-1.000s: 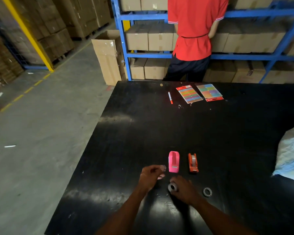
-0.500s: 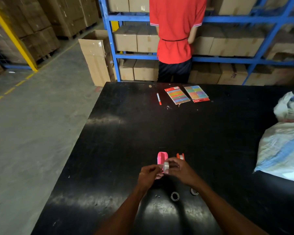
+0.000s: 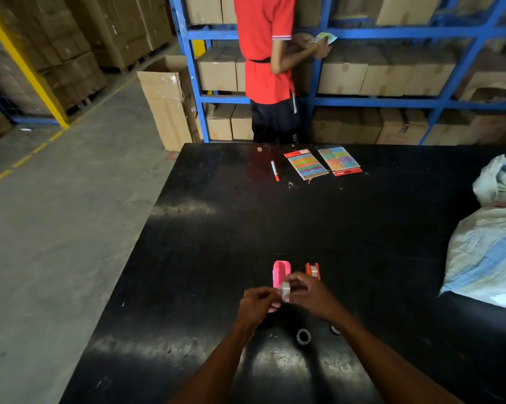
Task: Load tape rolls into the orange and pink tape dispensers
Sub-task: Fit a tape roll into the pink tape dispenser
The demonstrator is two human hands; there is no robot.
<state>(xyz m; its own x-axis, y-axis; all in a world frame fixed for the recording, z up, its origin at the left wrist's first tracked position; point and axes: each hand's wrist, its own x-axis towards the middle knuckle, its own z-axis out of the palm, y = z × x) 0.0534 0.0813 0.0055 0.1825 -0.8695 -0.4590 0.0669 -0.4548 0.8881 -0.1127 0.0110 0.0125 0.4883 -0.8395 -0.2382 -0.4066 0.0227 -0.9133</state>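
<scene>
While beside the pink dispenser (image 3: 281,272), right fingers (image 3: 297,284) around tape roll (image 3: 285,288).

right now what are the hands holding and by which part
Both hands hold one small clear tape roll, raised just in front of the pink dispenser. The right hand pinches its right side; the left hand has its fingertips at the left side.

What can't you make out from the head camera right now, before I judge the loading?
- Tape roll: mostly hidden by the right hand and left hand; its loose end cannot be seen.
- Orange dispenser: near half hidden behind the right hand.
- Pink dispenser: near end covered by the fingers.
- Ring by the right wrist: mostly hidden by it.
</scene>
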